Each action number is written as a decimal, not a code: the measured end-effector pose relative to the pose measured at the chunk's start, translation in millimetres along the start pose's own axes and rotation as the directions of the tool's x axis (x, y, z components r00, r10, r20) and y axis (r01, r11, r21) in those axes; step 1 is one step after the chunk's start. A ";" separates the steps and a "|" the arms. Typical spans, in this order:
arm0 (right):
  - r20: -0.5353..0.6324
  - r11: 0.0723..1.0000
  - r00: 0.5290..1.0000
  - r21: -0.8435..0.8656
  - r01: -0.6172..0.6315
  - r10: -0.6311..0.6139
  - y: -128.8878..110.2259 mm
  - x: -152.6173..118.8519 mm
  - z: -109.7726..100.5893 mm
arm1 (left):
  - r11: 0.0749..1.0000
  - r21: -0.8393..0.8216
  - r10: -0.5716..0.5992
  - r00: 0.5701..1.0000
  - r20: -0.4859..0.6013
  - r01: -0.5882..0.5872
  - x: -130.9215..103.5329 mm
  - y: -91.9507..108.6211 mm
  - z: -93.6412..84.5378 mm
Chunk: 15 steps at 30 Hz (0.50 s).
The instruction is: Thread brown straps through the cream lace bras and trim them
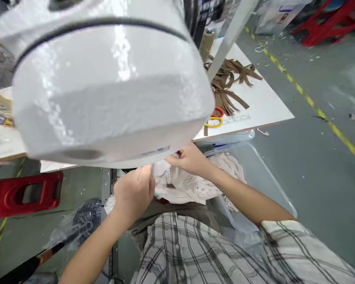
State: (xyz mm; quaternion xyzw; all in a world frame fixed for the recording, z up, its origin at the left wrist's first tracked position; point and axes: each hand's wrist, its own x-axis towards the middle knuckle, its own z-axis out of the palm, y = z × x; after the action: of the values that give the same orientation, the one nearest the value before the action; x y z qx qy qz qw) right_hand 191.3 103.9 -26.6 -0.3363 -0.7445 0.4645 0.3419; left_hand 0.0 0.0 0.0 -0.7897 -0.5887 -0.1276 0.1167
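Note:
The white, glossy head of a sewing machine [115, 98] fills the upper middle and overhangs both hands. My left hand [135, 190] is closed at the near edge of white fabric with lace trim [192, 187], its fingertips partly covered by the machine. On the right, my right hand [193, 159] pinches the same fabric between thumb and fingers. The fabric hangs down over my lap and spreads toward the clear plastic bin [269, 185]. What lies under the machine head is hidden.
Brown fabric strips [229, 85] and scissors with red and yellow handles [215, 120] lie on the white tabletop [268, 100]. A red stool [26, 195] stands on the left. Yellow tape [322, 112] crosses the floor at right. A slanted white post [232, 37] rises from the table.

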 end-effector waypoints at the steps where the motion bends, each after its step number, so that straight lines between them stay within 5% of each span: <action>1: -0.011 1.000 1.000 0.005 -0.003 0.003 0.9 -1.5 1.7 | 0.999 -0.043 -0.009 1.000 0.003 0.009 0.1 0.2 1.4; 5: -0.100 0.999 0.994 -0.009 -0.033 0.032 5.1 -9.6 6.8 | 0.936 -0.311 -0.146 0.986 0.077 0.163 -2.2 0.3 3.8; 10: -0.126 0.986 0.983 -0.078 -0.147 0.137 10.1 -30.8 9.6 | 0.578 -0.652 -0.399 0.867 0.299 0.491 -6.9 -11.7 -1.0; 12: -0.063 0.977 0.985 -0.131 -0.167 0.160 4.7 -47.3 12.6 | 0.451 -0.704 -0.379 0.832 0.406 0.549 -8.5 -18.8 -2.6; 15: 0.080 0.981 0.992 -0.176 -0.087 0.102 -15.5 -79.5 20.5 | 0.361 -0.719 -0.120 0.794 0.596 0.594 -15.2 -23.5 -3.3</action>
State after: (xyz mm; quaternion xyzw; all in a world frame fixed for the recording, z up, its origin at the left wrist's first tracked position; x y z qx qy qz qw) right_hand 214.6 24.0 -34.8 -0.3785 -0.7794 0.4288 0.2557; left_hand -26.9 -8.2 -1.2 -0.5831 -0.6048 -0.2520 -0.4803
